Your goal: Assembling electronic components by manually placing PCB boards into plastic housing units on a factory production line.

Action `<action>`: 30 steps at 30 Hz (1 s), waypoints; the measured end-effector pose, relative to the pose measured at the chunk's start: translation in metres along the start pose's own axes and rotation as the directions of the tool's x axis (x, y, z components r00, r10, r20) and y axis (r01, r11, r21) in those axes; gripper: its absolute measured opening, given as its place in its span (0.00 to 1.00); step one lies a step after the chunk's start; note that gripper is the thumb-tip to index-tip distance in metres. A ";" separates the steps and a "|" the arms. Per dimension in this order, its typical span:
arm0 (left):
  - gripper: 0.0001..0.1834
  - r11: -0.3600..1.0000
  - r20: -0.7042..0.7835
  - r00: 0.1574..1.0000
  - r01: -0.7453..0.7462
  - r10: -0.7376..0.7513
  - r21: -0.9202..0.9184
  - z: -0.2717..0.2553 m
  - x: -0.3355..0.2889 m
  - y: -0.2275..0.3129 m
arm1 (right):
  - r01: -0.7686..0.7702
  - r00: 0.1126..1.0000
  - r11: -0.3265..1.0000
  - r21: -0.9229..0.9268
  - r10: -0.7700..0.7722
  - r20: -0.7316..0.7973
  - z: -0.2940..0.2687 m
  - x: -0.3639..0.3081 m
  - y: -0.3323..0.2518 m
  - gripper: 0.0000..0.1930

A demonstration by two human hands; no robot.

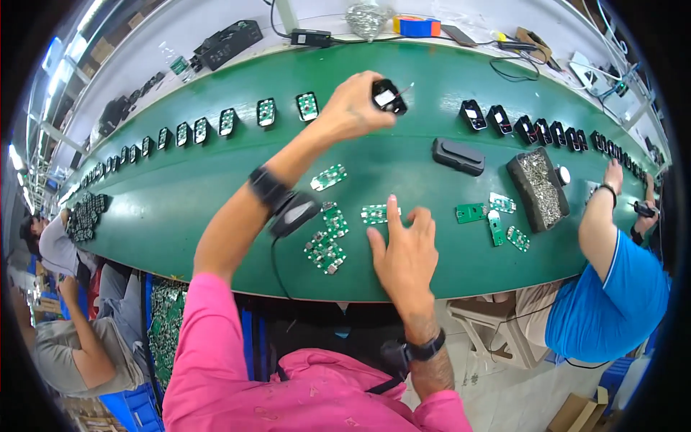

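Along the long green table (pixel 180 194), black cases stand in a curving row; those on the left have green boards inside, while those on the right show dark insides. Behind them we see a white ledge with a plastic bottle (pixel 176 61), a black box (pixel 229 45) and a blue-and-orange roll (pixel 417 27). On our right sits a co-worker in a blue shirt (pixel 612 295); on our left, another in a grey shirt (pixel 83 356).

Our left hand (pixel 356 108) is raised over the far half of the table, thumb and fingers clamped on a black case (pixel 389 98), which lies at the fingertips with a thin wire poking out. Our right hand (pixel 407 248) is spread, its fingers apart, with the index finger over a green board (pixel 373 214); we cannot tell whether it presses on it. Loose boards (pixel 325 252) lie left of that hand, and more (pixel 495 225) to its right, near a dark tray (pixel 520 189) of small metal pieces. Beyond the right hand rests a closed dark case (pixel 458 156).
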State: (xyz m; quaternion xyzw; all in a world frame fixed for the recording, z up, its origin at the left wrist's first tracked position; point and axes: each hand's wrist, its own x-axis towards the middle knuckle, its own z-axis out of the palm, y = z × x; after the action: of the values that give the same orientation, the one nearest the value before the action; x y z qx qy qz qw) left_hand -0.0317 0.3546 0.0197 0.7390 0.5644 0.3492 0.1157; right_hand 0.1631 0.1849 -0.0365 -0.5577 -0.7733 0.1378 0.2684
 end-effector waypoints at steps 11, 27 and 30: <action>0.43 0.348 0.186 0.866 0.371 -0.463 -0.861 -0.039 -0.232 0.061 | 0.333 0.943 0.933 -0.134 -0.326 0.073 -0.025 -0.085 0.012 0.32; 0.43 -0.043 0.524 0.843 0.523 -0.119 -0.851 -0.037 -0.274 0.095 | -0.077 0.959 0.601 0.795 0.263 -0.106 -0.050 -0.099 -0.006 0.06; 0.44 -0.059 0.545 0.830 0.542 -0.116 -0.838 -0.030 -0.281 0.097 | -0.184 0.978 0.408 0.894 0.163 0.127 -0.052 -0.090 -0.010 0.07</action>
State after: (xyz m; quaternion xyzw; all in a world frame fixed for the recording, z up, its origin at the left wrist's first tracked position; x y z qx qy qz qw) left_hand -0.0118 0.0584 -0.0116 0.3297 0.3018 0.4762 0.7573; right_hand 0.2061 0.0932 -0.0122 -0.4029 -0.5201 0.5621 0.5012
